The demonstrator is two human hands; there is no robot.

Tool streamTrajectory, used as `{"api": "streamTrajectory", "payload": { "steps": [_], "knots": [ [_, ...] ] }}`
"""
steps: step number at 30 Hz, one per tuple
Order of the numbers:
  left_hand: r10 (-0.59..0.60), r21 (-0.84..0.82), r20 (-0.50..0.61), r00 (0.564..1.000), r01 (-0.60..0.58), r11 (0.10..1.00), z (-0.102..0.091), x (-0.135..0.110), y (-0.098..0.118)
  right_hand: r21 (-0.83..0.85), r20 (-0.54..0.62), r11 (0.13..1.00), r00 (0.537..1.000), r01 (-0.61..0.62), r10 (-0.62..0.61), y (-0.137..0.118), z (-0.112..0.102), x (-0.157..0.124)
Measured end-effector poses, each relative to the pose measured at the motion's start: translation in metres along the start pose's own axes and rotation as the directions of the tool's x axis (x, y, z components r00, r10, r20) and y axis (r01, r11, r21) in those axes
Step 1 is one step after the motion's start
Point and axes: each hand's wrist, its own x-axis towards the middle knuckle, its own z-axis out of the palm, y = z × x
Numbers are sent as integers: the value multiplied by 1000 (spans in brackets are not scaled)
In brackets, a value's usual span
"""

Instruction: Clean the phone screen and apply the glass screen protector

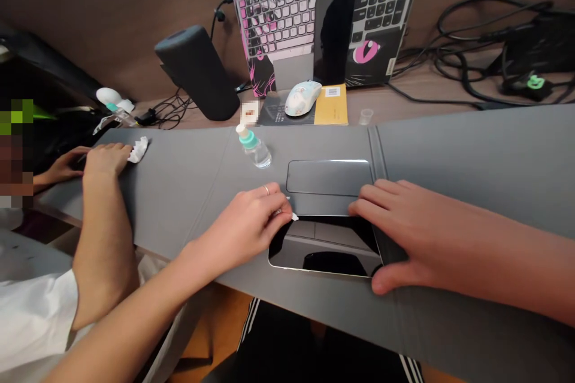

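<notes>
A smartphone [330,245] with a dark, glossy screen lies face up on the grey desk mat. My right hand [404,221] spans its right end, fingers at the far edge and thumb at the near edge. At the far left corner, my left hand [265,215] pinches a small piece of white tissue [294,216], mostly hidden by the fingers, against the screen. Just behind the phone rests a clear screen protector [327,178] with a dark border. A clear spray bottle [257,148] with a teal collar stands behind my left hand.
A patterned laptop [287,24] is propped at the back, a second phone [333,36] leaning on it. A mouse [303,99], a black speaker-like block [197,72] and cables [462,66] line the rear. On the left, a co-worker's hand [105,158] is beside crumpled tissue [138,149].
</notes>
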Motion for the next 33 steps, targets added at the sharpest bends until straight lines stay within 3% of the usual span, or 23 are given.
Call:
{"api": "streamTrajectory", "payload": {
  "steps": [11,20,27,33],
  "knots": [
    [123,101,63,990,-129,986,19,32,30,-83,45,996,998,-28,32,-11,-4,8],
    [108,250,119,987,-135,959,34,51,55,-300,-101,952,995,-56,27,-4,3,-12],
    [126,321,74,989,-143,936,49,58,72,-234,55,951,974,-203,222,-17,-10,-6],
    [198,347,14,980,-190,918,58,51,80,-155,121,948,947,-279,298,-19,-16,-5]
  ]
}}
